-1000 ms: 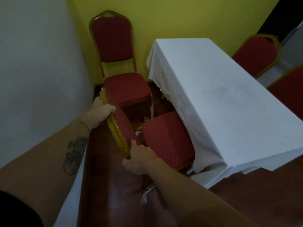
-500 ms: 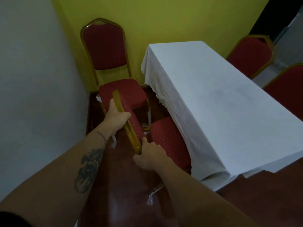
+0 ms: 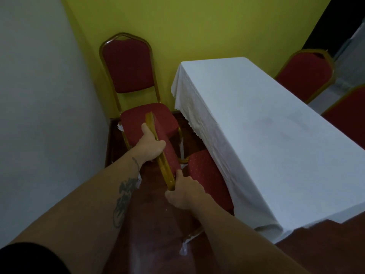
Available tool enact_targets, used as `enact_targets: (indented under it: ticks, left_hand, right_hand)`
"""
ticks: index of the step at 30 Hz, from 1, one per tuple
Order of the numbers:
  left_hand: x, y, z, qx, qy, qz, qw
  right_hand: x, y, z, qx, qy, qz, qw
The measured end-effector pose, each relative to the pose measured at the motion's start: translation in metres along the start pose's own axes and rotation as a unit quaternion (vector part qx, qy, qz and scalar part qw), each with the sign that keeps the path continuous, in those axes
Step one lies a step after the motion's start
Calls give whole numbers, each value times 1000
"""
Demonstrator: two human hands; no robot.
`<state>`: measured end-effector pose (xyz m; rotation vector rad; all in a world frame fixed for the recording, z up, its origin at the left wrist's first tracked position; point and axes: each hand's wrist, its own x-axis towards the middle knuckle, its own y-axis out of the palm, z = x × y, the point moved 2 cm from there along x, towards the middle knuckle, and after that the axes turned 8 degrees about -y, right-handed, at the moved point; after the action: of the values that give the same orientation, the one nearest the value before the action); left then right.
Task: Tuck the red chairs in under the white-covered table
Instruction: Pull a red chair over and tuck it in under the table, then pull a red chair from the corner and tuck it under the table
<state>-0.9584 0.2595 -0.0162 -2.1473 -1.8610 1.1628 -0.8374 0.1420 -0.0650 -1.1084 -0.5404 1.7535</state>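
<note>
Head view: near chair going under, corner chair left.
My left hand [image 3: 150,145] and right hand [image 3: 184,191] clench the near chair's gilt backrest [image 3: 159,151]; its seat [image 3: 207,175] sits partly beneath the white tablecloth [image 3: 266,139]. Corner chair [image 3: 128,76] stands untucked against the wall.

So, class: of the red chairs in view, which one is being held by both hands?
The chair beside the table, seat partly under the cloth: left hand and right hand grip its gold backrest. The others stand untouched.
</note>
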Motion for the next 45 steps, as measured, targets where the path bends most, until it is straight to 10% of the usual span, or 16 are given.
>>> enact_targets:
  ticks: [5, 23, 45]
  left_hand:
    - [-11, -21, 1, 45, -8, 28, 999]
    - [66, -256, -58, -29, 102, -70, 992]
    - [424, -436, -141, 8, 69, -105, 992]
  right_hand:
    - [-3, -24, 4, 29, -26, 65, 997]
    - [169, -168, 158, 105, -146, -74, 981]
    - [604, -326, 305, 188, -119, -110, 969]
